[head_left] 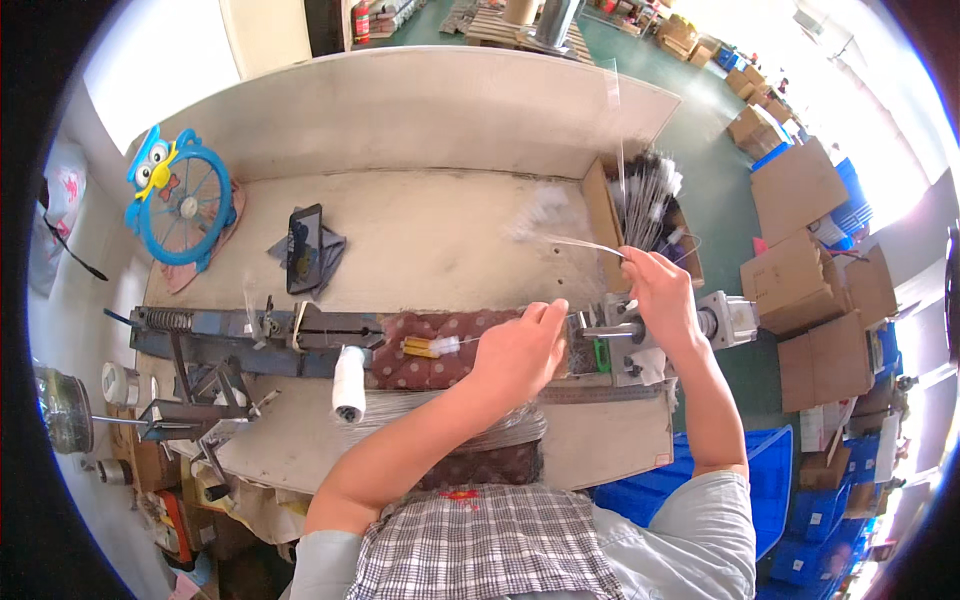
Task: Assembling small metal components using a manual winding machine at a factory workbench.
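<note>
My right hand (662, 290) is closed in a pinch on a thin wire-stemmed brush (585, 243). Its blurred white bristly end points left over the bench. My left hand (522, 348) has its fingers pressed together beside the metal chuck (600, 330) of the bench machine; whatever it may hold is too small or hidden. Just left of that hand, a yellow-handled tool (428, 347) with a pale tip lies on a dotted brown cushion (400, 372). A bundle of thin clear strands (500, 430) lies between my left forearm and the bench edge.
A cardboard box (600, 215) of wire-stemmed brushes stands at the right. Farther left are a phone (304, 250) on a grey cloth and a blue owl-shaped wheel (150, 225). A white roll (348, 385) juts toward me. A blue bin (740, 490) sits below right.
</note>
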Available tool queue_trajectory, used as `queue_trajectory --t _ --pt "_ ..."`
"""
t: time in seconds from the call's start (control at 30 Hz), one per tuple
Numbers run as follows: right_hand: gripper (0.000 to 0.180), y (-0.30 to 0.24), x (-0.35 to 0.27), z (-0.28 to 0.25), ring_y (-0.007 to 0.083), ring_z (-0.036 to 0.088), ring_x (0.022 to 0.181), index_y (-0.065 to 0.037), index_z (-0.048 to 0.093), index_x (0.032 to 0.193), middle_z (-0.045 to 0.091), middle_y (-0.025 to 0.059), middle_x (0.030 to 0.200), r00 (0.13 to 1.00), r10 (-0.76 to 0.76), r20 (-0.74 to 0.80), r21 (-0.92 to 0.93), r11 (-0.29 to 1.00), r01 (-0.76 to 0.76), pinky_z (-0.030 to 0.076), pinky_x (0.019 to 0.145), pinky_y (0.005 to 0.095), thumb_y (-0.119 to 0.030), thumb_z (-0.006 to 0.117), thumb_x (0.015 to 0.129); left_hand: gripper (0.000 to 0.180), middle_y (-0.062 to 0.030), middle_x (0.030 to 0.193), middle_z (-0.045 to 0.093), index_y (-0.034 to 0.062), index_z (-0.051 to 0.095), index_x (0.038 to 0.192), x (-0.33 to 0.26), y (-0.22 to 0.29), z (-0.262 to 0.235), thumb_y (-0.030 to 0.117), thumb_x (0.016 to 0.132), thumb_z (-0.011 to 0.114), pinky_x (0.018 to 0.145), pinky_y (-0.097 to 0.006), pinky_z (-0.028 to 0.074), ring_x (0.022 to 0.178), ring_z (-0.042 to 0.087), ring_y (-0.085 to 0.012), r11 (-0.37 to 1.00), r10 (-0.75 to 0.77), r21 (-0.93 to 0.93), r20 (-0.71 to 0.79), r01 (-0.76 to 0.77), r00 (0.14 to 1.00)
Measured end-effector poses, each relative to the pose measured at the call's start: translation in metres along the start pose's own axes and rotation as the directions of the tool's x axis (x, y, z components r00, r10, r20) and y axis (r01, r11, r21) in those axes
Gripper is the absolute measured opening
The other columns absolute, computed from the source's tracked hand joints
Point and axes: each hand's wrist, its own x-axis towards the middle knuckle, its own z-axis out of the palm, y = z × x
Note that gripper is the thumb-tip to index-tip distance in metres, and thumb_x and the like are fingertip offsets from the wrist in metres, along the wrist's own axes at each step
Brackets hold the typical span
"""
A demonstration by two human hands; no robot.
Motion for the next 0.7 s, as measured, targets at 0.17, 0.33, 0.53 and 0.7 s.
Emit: queue_trajectory --t 0.17,0.33,0.53,0.7 --pt "0.023 -0.002 -0.003 0.009 0.0284 0.065 0.071 -0.007 0.058 0.104 0.065 0.0141 0.086 0.997 0.043 0.071 0.161 0.986 -0.053 0.05 0.06 0.0361 -0.003 0.058 0.082 0.018 -0.0069 0.09 0.064 0.0117 0.06 0.1 0.025 -0.025 0.034 0.018 0.083 0.061 0.056 -0.039 0.05 0.071 0.063 -0.0286 0.959 0.058 0.268 0.139 -0.094 0.989" --pt "0.013 0.004 -0.01 0.04 0.0297 0.064 0.068 -0.013 0.065 0.092 0.066 0.0101 0.077 0.983 0.05 0.175 0.05 0.997 -0.06 0.049 0.062 0.0381 -0.02 0.06 0.082 0.025 -0.0065 0.089 0.063 0.0157 0.06 0.105 0.05 -0.058 0.068 0.02 0.08 0.063 0.061 -0.04 0.051 0.074 0.062 -0.0299 0.92 0.07 0.375 0.135 -0.117 0.988" --pt "0.012 -0.003 -0.013 0.038 0.0254 0.064 0.068 -0.019 0.073 0.082 0.067 0.0057 0.072 0.943 0.092 0.319 0.029 0.994 -0.107 0.05 0.063 0.0347 -0.025 0.067 0.074 0.033 -0.0076 0.096 0.064 0.0116 0.063 0.109 0.014 -0.042 0.037 0.024 0.079 0.067 0.075 -0.038 0.05 0.09 0.062 -0.0252 0.974 0.149 0.178 -0.027 -0.142 0.988" --pt "0.016 0.001 0.002 0.024 0.0253 0.065 0.066 -0.014 0.074 0.083 0.068 0.0065 0.073 0.89 -0.043 0.455 0.141 0.99 -0.025 0.051 0.063 0.032 -0.025 0.071 0.071 0.018 -0.0103 0.097 0.067 0.0054 0.068 0.095 -0.074 -0.05 -0.04 0.004 0.077 0.067 0.075 -0.034 0.051 0.086 0.064 -0.0255 0.983 0.074 0.179 -0.239 -0.031 0.968"
